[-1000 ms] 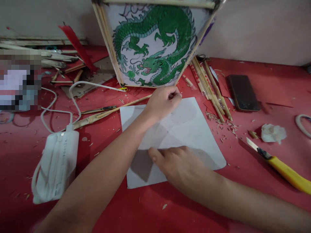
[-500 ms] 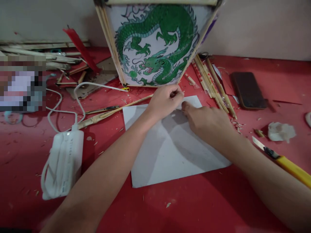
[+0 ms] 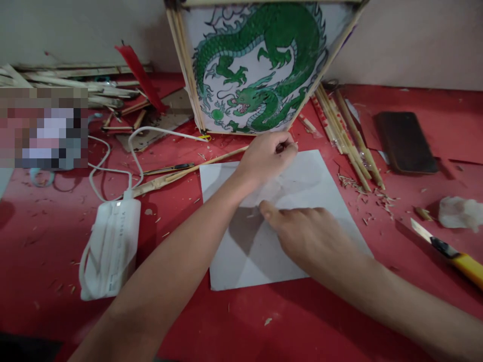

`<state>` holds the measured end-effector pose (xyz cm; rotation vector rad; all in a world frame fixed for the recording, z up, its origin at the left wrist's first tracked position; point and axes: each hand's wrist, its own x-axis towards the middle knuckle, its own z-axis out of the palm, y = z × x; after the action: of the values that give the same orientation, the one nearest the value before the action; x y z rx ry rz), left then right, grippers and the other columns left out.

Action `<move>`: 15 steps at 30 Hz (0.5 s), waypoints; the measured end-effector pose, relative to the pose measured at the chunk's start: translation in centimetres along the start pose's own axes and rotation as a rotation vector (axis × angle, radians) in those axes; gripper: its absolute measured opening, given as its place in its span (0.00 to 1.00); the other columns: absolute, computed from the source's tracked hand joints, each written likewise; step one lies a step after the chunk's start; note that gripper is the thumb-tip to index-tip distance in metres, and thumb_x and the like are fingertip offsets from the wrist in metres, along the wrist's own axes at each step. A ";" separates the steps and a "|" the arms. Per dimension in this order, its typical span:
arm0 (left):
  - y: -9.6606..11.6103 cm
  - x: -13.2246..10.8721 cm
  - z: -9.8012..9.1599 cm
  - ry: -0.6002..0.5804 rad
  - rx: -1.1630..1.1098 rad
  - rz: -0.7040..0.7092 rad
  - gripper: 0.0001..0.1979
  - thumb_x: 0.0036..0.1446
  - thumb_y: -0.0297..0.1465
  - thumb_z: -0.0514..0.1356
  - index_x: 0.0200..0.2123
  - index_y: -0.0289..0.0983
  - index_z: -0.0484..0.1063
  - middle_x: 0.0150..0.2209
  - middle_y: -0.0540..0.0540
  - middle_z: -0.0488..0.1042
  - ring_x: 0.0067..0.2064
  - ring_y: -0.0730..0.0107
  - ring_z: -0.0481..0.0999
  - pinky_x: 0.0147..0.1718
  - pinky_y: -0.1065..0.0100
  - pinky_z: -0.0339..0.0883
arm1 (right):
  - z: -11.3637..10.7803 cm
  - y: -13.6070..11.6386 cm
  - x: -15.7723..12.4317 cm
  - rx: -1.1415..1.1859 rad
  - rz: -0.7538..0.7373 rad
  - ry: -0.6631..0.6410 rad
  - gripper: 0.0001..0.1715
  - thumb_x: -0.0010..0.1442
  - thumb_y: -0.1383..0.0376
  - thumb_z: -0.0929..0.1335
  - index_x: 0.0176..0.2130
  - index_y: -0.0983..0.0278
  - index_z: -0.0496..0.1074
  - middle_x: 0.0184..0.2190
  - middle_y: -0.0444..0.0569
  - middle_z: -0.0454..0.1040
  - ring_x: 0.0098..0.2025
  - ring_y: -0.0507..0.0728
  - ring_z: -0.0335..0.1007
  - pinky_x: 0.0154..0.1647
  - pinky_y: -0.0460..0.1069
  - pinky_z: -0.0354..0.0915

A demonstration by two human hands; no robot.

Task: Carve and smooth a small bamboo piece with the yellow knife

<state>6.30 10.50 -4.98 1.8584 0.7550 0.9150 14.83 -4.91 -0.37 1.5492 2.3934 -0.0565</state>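
A sheet of white paper [image 3: 245, 266] lies on the red tabletop, with a pale, slightly wet-looking smear [image 3: 281, 186] near its middle. My left hand [image 3: 266, 156] rests at the paper's far edge, fingers curled in a loose fist; whatever is inside them, if anything, is hidden. Lower on the sheet is my right hand [image 3: 309, 231], back upward and fingers bent under, its leading fingertip touching the paper beside a small whitish fleck. What those bent fingers hold, if anything, does not show. Behind the paper stands a stick-framed panel [image 3: 260, 65] painted with a green dragon.
At left lie a white power bank [image 3: 113, 246] with a cable, split sticks [image 3: 158, 183] and a red candle-like stick [image 3: 139, 75]. On the right are bamboo sticks [image 3: 345, 136], a dark phone [image 3: 407, 143], a crumpled white lump [image 3: 458, 212] and a yellow cutter [image 3: 449, 249], blade out.
My right hand has slid toward me and left across the paper, from beside my left hand to lower down. My left hand stays at the far edge; the whole view has shifted slightly.
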 end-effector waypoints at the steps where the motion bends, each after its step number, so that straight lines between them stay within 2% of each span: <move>1: 0.1 0.0 0.0 -0.003 0.006 -0.003 0.11 0.59 0.29 0.55 0.23 0.38 0.63 0.24 0.51 0.65 0.29 0.74 0.63 0.30 0.65 0.53 | -0.1 -0.7 -0.3 0.039 -0.051 -0.005 0.28 0.58 0.77 0.64 0.57 0.63 0.67 0.22 0.44 0.77 0.21 0.54 0.71 0.23 0.52 0.40; 5: 0.3 -0.1 -0.1 -0.010 0.028 -0.014 0.12 0.59 0.29 0.54 0.22 0.38 0.61 0.23 0.51 0.62 0.28 0.73 0.61 0.29 0.65 0.51 | -0.2 -2.7 -1.4 0.155 -0.178 -0.025 0.22 0.57 0.77 0.65 0.50 0.61 0.68 0.25 0.42 0.78 0.21 0.53 0.71 0.22 0.53 0.37; 9: 0.3 -0.2 -0.1 -0.014 0.004 -0.017 0.12 0.59 0.30 0.55 0.23 0.38 0.62 0.22 0.52 0.61 0.27 0.74 0.60 0.28 0.65 0.51 | -0.1 -2.4 -1.5 0.186 -0.186 -0.015 0.26 0.56 0.76 0.66 0.53 0.60 0.66 0.26 0.41 0.78 0.22 0.54 0.71 0.23 0.53 0.36; 12: 0.2 -0.1 -0.1 -0.013 -0.019 -0.015 0.11 0.59 0.29 0.55 0.23 0.38 0.64 0.22 0.52 0.61 0.27 0.74 0.60 0.29 0.65 0.52 | -0.1 -0.3 -0.5 0.107 -0.065 -0.007 0.30 0.59 0.76 0.64 0.59 0.60 0.65 0.25 0.45 0.78 0.23 0.54 0.71 0.24 0.52 0.39; 15: -0.1 0.0 -0.1 -0.009 -0.017 -0.011 0.11 0.58 0.29 0.55 0.23 0.38 0.64 0.23 0.52 0.62 0.28 0.74 0.61 0.29 0.65 0.52 | 0.1 3.0 0.9 -0.034 0.191 0.012 0.31 0.64 0.73 0.61 0.65 0.63 0.63 0.25 0.51 0.79 0.25 0.58 0.72 0.25 0.50 0.46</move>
<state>6.20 10.55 -5.00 1.8407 0.7487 0.9033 17.24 -2.90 -0.32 1.7582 2.2311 0.0328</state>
